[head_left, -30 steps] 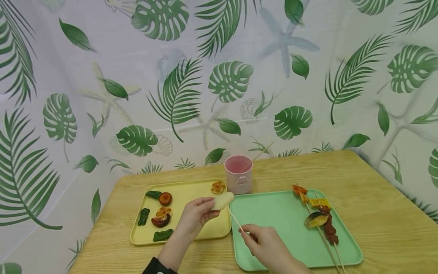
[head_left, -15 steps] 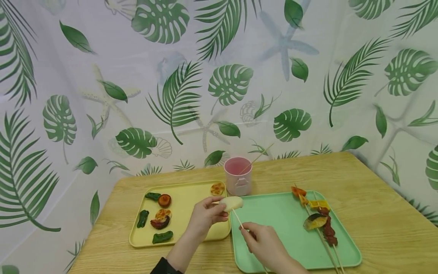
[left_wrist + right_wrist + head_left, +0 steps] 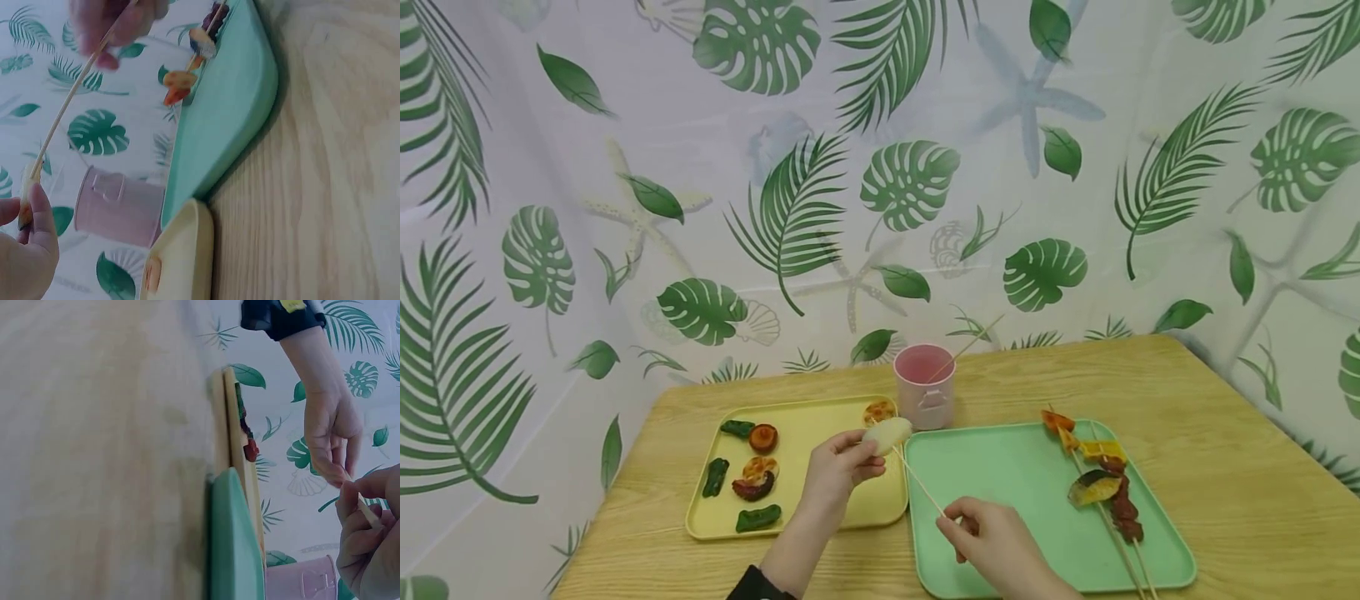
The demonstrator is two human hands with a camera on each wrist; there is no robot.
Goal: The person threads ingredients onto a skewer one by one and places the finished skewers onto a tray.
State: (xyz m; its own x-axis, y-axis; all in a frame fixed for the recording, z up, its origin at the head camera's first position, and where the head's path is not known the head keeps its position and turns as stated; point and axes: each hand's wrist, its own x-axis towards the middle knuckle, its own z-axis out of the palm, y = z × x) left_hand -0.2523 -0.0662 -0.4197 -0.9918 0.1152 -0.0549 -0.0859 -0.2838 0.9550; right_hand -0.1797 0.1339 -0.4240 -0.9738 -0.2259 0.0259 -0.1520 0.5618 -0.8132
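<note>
Above the trays, my left hand point(image 3: 838, 475) pinches a pale, flat oval food slice point(image 3: 889, 435) between thumb and fingers. In the left wrist view the slice point(image 3: 27, 187) looks cream with a browned end. A thin wooden skewer point(image 3: 921, 483) runs up from my right hand point(image 3: 992, 537) to the slice, its upper end meeting it. My right thumb and fingers pinch the skewer low down, over the green tray point(image 3: 985, 467). Behind my left hand lies the yellow tray point(image 3: 820, 417), with green pepper pieces point(image 3: 758, 517), a round orange-brown piece point(image 3: 763, 438) and browned round slices point(image 3: 878, 412).
Two loaded skewers lie at the green tray's right side, with dark meat chunks point(image 3: 1125, 512) and a dark-rimmed yellow slice point(image 3: 1094, 487). A pink bucket point(image 3: 927, 400) with a skewer leaning in it stands behind the trays. A leaf-print cloth point(image 3: 895, 183) hangs behind the table.
My left hand goes right with the slice, then back left. My right hand now sits slightly lower and further right, with a longer stretch of skewer showing between the hands.
</note>
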